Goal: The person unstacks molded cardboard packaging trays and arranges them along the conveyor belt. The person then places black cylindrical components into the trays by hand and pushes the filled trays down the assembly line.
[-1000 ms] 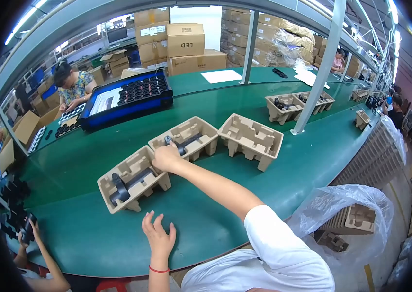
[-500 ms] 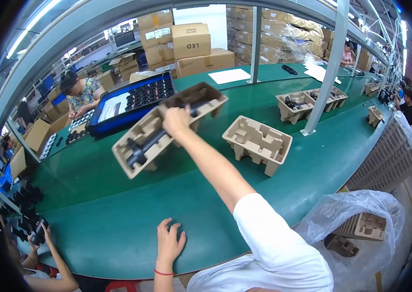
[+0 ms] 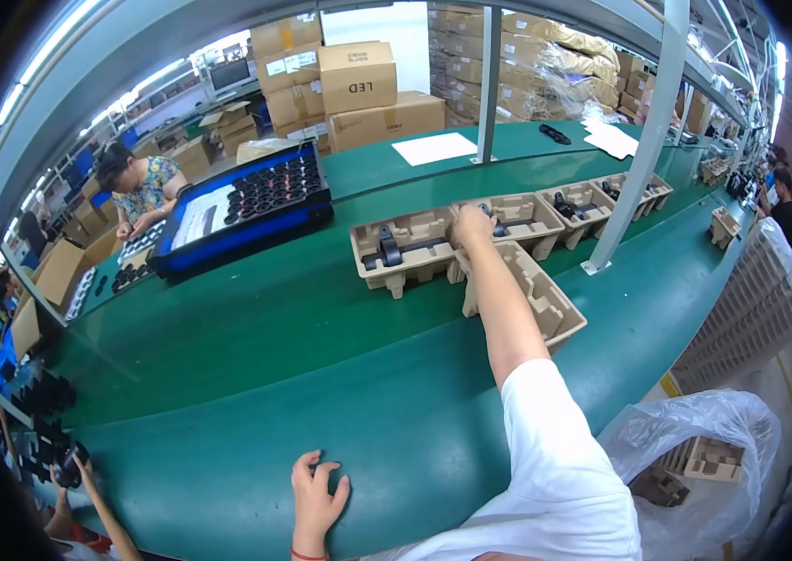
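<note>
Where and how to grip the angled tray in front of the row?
Probably pinch the near-end rim of the angled tray, coming from the person's right: that end points away from the row of trays, while the right arm covers the tray's left side.

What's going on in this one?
A person's right hand is closed over the adjoining ends of two tan trays, each with a black part lying in it. They sit in a row with more loaded trays on the green work surface. A separate tray stands nearer the person, partly hidden by the forearm. The left hand holds nothing, its fingers loosely curled, near the surface's close edge.
</note>
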The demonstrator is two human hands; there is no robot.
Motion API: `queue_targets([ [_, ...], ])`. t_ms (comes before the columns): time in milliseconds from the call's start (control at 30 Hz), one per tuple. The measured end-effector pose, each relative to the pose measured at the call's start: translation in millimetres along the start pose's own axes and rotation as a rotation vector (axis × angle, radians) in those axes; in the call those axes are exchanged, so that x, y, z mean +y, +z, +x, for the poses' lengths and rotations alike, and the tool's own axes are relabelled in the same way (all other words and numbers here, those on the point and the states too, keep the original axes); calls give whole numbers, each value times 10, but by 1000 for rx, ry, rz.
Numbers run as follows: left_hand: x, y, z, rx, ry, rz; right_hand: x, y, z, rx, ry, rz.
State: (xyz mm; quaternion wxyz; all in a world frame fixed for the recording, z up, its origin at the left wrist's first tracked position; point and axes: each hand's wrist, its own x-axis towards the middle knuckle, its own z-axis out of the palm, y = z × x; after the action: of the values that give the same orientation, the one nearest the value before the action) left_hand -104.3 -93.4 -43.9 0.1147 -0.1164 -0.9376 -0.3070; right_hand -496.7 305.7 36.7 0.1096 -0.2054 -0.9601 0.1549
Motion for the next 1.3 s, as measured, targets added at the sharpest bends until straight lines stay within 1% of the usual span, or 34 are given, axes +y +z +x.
queue_targets([
  [167, 27, -40, 16, -27, -44, -16, 76, -124, 46, -11, 46, -9],
  [267, 14, -40, 4, -14, -29, -24, 44, -243, -48, -43, 78, 36],
  [367, -25, -26, 2, 6, 23, 11, 103, -543, -169, -66, -109, -31],
  [433, -9, -14, 21, 20, 76, 18, 244, -665, -21, -130, -275, -15],
  [467, -14, -30, 16, 32, 88, 32, 317, -782, -137, -111, -396, 53],
  [500, -22, -36, -3, 21, 91, 35, 301, -954, -488, 7, -561, 140],
  [533, 6, -25, -15, 16, 90, 39, 327, -1093, -801, 26, -579, 104],
  [567, 33, -8, -6, 15, 88, 40, 472, -1061, -939, -107, -520, 79],
  [600, 49, -7, 5, 22, 106, 33, 485, -1192, -1373, -166, -514, 106],
  [633, 66, -13, -29, 22, 118, 28, 592, -1188, -1599, -296, -539, 105],
  [700, 98, -6, -71, 22, 106, 18, 818, -1164, -1983, -584, -483, -130],
  [733, 108, -11, -91, 13, 119, 9, 804, -1126, -2168, -504, -453, 142],
  [767, 106, -30, -121, -9, 132, 2, 918, -989, -2127, -584, -436, 309],
  [833, 87, -71, -130, -60, 185, -15, 589, -1376, -2524, -775, -467, 300],
  [867, 118, -176, -124, -141, 229, -45, 535, -1379, -2610, -759, -643, 222],
  [900, 171, -277, -113, -109, 224, -91, 529, -1352, -2700, -740, -816, 140],
  [933, 231, -371, -93, -80, 220, -138, 449, -1302, -2820, -787, -909, 188],
  [967, 258, -444, -52, -52, 217, -183, 332, -1342, -2976, -850, -931, 145],
  [1000, 254, -491, 19, 27, 191, -205, 186, -1363, -3143, -906, -937, 82],
  [1033, 225, -519, 103, 76, 111, -333, 52, -1355, -3295, -962, -945, 20],
  [1100, 74, -505, 308, 179, -47, -582, -193, -1290, -3557, -955, -1169, 111],
  [1133, -47, -439, 433, 175, -78, -787, -290, -1234, -3647, -1008, -1219, 194],
  [1167, -186, -349, 558, 171, -106, -991, -387, -1172, -3700, -1051, -1268, 183],
  [1200, -286, -239, 627, 115, -49, -1125, -458, -1093, -3753, -1057, -1308, 196],
  [1233, -296, -226, 633, 26, 9, -1104, -503, -1025, -3779, -1062, -1351, 207],
  [1300, -317, 55, 526, -138, -151, -1590, -543, -916, -3735, -1137, -1414, 263],
])
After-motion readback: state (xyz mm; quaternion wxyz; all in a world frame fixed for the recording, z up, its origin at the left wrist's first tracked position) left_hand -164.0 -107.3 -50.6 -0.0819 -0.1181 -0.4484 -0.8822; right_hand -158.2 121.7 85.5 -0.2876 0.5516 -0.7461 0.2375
